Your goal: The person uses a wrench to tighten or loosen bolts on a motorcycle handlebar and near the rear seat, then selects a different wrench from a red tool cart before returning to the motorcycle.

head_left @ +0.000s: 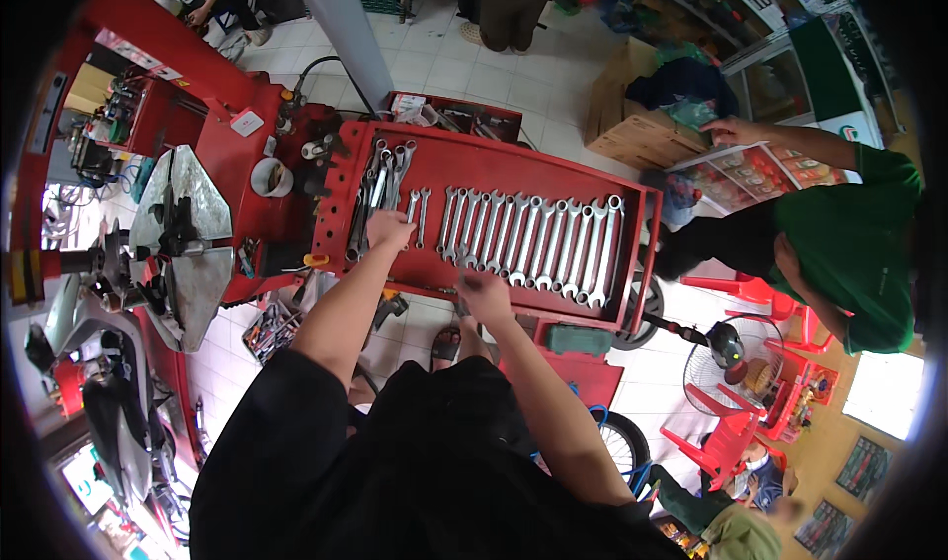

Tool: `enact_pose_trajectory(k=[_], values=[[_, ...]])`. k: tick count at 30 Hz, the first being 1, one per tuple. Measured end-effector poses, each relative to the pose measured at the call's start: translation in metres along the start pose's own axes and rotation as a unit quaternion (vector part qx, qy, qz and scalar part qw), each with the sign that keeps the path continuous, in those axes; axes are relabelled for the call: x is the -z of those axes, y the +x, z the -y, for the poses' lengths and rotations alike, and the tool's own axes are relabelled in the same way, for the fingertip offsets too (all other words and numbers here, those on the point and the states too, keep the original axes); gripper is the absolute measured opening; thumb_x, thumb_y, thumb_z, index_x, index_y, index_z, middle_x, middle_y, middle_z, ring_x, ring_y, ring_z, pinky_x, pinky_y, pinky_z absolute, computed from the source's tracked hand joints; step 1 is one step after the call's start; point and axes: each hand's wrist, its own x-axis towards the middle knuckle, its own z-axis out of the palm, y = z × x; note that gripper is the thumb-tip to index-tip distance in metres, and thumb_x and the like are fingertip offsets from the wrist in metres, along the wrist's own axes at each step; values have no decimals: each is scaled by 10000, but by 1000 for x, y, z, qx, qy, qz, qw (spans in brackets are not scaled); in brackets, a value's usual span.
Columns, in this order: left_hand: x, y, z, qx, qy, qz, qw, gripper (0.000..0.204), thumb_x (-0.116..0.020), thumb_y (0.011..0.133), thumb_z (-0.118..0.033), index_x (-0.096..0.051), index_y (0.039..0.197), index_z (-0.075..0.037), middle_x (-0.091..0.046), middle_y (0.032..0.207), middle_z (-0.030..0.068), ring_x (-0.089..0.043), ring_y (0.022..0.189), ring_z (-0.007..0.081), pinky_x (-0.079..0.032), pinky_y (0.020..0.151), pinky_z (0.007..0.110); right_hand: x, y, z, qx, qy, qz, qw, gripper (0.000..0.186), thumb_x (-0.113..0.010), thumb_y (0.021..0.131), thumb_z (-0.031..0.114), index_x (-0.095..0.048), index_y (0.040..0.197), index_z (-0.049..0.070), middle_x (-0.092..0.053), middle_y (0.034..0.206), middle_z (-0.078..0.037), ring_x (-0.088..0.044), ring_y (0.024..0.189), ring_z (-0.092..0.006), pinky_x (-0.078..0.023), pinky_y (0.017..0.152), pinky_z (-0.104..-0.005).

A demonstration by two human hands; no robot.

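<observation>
A bunch of wrenches [380, 187] lies at left; just right of it the left hand [392, 228], fingers curled, grip unclear, overlaps the near end of a short wrench [413, 201] running near to far. The right hand [487, 298], farther from that wrench, bends its fingers at the near side of a wrench row [536, 239]; its hold cannot be told. Beneath is a red tray [474, 165]; far right stands a person in green [839, 254].

Bare hands at the tray — the left hand [392, 230] beside a loose wrench cluster [379, 181], the right hand [486, 297], blurred, near graduated wrenches [540, 244] fanning rightward across the red tray [494, 155].
</observation>
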Motion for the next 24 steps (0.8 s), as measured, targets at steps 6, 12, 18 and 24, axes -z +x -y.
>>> enact_pose_trajectory(k=[6, 12, 18, 24], values=[[-1, -1, 39, 4, -79, -31, 996, 288, -827, 636, -209, -746, 869, -60, -716, 847, 118, -687, 785, 220, -530, 735, 328, -61, 122, 11, -70, -70, -26, 995, 236, -705, 774, 248, -708, 873, 33, -668, 726, -184, -679, 758, -321, -534, 737, -415], [2, 1, 56, 26, -116, -9, 993, 285, -835, 634, -165, -744, 881, -54, -712, 809, 113, -678, 750, 203, -527, 718, 310, -67, 131, 27, -123, -85, -45, 988, 240, -715, 741, 171, -682, 907, 0, -669, 878, -237, -653, 879, -395, -525, 808, -448], [16, 2, 33, -56, -91, 23, 994, 277, -818, 659, -159, -739, 897, -42, -720, 835, 114, -688, 742, 190, -532, 712, 297, -74, 133, 13, -114, -84, -88, 986, 240, -729, 742, 185, -691, 907, 15, -695, 839, -171, -683, 812, -322, -534, 759, -398], [21, 4, 43, -63, -155, 51, 985, 261, -807, 677, -151, -736, 901, -37, -723, 845, 108, -693, 755, 181, -532, 717, 289, -72, 141, 28, -101, -118, -113, 981, 260, -741, 725, 178, -696, 915, 6, -688, 817, -197, -682, 815, -344, -542, 763, -397]])
